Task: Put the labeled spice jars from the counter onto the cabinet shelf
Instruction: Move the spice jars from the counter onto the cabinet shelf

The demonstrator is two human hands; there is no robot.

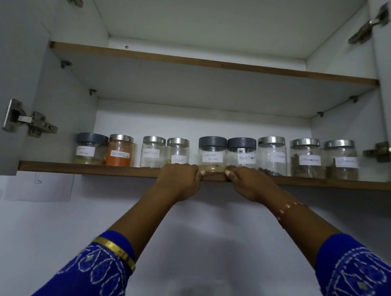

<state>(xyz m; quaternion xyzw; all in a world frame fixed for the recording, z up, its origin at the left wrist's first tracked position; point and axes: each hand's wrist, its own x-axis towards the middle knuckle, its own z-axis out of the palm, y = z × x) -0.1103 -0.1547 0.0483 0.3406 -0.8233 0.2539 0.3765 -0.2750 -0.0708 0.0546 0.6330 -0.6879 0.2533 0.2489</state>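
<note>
Steel hinges (29, 121) hold open grey doors (8, 65); a paper sheet (39, 186) hangs below.

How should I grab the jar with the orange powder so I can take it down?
Hold the orange powder jar around its round glass body, below the silver lid, reaching from the open front of the shelf. It stands upright with a grey-lidded jar close on its left, so your fingers probably fit best front and back.

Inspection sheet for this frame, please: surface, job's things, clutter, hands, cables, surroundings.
Surface: lower shelf, wooden front edge.
Job's things: nine labelled jars in a row, from the garam masala jar to the far right jar; coriander powder jar in the middle.
Clutter: nothing seen.
Hands: left hand and right hand at the shelf edge below the coriander jar; grip unclear.
Cables: nothing seen.
Surroundings: upper shelf, open doors, hinges.
</note>
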